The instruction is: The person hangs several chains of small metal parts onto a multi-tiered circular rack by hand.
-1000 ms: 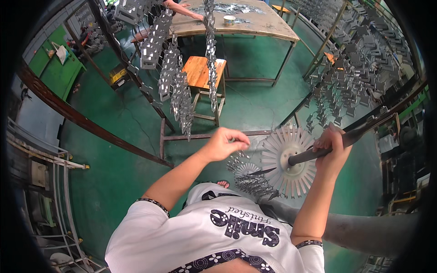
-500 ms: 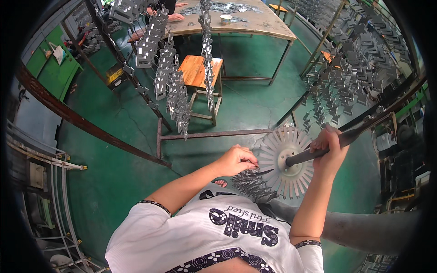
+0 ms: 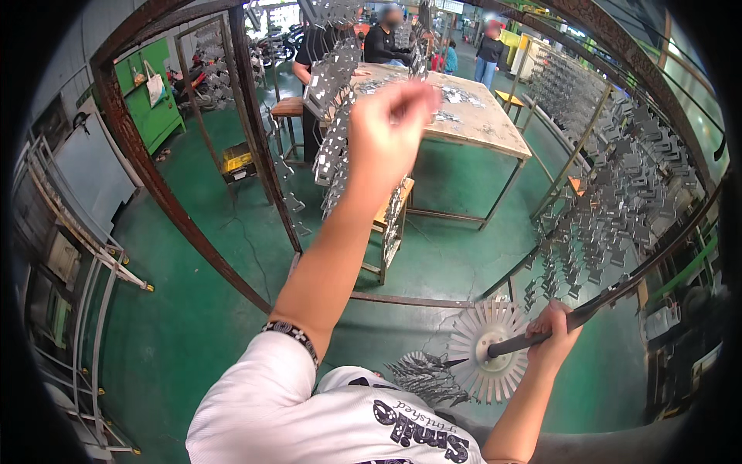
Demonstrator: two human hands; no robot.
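My left hand [image 3: 390,120] is raised in front of the hanging strings of metal parts [image 3: 340,116]. Motion smears its fingers; they look curled, but whether they hold anything cannot be made out. Low on the right, my right hand [image 3: 550,334] is wrapped round a dark rod [image 3: 583,313] that slants up to the right. At the rod's lower end is a pale metal disc [image 3: 471,340] with radiating blades. Left of the disc, a dense bunch of grey metal pieces [image 3: 425,375] hangs by my waist.
A rusty metal frame [image 3: 174,209] surrounds the hanging strings. Behind it stand a wooden stool [image 3: 398,201] and a work table [image 3: 487,127] with flat metal parts. More hanging parts [image 3: 610,185] fill the right side. Several people [image 3: 382,42] are at the back.
My left hand has gone from beside the bunch of metal pieces up to the hanging strings. My right hand keeps its hold on the rod. The view has tilted up.
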